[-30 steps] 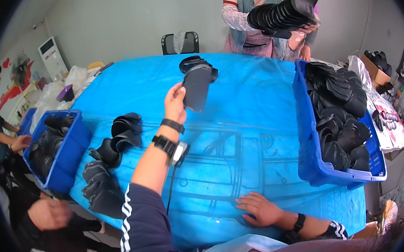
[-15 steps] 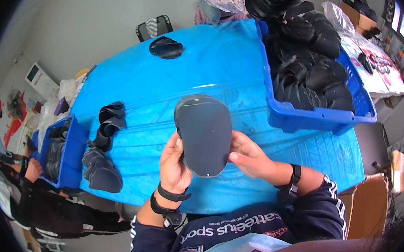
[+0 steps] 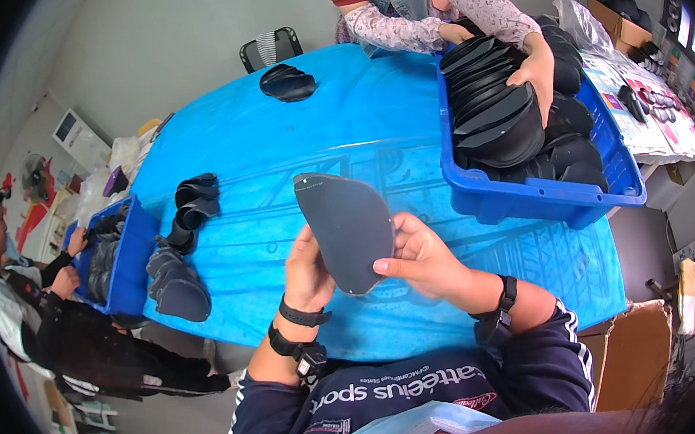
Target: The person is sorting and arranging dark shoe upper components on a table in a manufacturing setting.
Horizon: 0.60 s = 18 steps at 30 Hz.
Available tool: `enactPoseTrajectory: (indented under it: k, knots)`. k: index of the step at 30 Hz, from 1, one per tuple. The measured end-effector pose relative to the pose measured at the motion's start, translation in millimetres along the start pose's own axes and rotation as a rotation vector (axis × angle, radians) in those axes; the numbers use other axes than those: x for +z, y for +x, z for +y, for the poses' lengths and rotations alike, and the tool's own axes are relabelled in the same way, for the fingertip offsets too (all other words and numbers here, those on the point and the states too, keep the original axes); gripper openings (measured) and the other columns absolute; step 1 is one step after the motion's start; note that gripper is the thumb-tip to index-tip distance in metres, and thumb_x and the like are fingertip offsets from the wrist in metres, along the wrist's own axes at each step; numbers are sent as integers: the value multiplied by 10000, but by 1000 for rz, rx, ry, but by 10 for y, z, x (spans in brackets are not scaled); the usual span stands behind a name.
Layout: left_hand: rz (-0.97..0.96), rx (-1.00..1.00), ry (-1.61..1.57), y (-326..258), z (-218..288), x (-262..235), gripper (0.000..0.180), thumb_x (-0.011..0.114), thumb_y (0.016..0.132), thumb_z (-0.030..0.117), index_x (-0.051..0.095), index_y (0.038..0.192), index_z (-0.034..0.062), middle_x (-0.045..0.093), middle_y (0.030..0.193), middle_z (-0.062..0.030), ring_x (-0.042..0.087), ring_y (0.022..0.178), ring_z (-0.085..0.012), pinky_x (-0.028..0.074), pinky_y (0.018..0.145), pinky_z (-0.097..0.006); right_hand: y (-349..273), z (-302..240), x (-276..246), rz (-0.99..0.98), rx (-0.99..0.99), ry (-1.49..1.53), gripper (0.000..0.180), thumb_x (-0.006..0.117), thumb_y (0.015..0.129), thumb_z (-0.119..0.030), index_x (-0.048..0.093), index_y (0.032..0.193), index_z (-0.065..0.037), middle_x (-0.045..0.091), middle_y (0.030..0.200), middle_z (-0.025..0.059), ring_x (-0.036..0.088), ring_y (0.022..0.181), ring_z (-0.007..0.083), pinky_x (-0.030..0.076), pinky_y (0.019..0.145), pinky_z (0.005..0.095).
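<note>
A thin, dark grey curved oval piece is raised above the blue table, its broad smooth face toward me. My left hand is closed at its left edge, the fingers partly hidden behind it. The right edge lies between the thumb and fingers of my right hand. To the left on the table rest loose black curved pieces and a short overlapping row of dark pieces. Another small stack of black pieces lies toward the far side.
At the right stands a large blue crate of black pieces; a co-worker's hands grip a stack in it. Another person stands at the left beside a smaller blue crate. A cardboard box is near my right elbow.
The piece in my hands has turned and tilted, its upper end now slanting left. The co-worker's stack has come down into the right crate. The person at left has a hand at the smaller crate.
</note>
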<state>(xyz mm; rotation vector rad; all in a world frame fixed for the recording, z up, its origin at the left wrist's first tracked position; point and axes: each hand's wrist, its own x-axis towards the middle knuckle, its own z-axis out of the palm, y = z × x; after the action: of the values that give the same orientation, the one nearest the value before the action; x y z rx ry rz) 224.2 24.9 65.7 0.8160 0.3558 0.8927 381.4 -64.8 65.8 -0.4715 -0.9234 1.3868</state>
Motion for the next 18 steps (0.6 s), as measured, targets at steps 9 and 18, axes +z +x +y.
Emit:
enactPoseTrajectory:
  k: [9, 18]
  knots:
    - [-210, 16, 115, 139, 175, -340, 432, 550, 826, 180, 386, 1192, 20, 503, 1112, -91, 510, 991, -185, 422, 831, -317, 134, 51, -148, 8, 85, -136, 364, 601, 747, 41, 379, 1017, -62, 536, 970, 97, 541, 918, 172, 474, 751, 305]
    - [87, 256, 663, -283, 297, -839, 676, 599, 766, 77, 226, 1329, 83, 298, 1320, -122, 322, 1198, -249, 256, 990, -382, 141, 437, -448, 73, 145, -179, 471, 593, 716, 63, 362, 1118, -21, 498, 1083, 111, 506, 996, 187, 422, 839, 313]
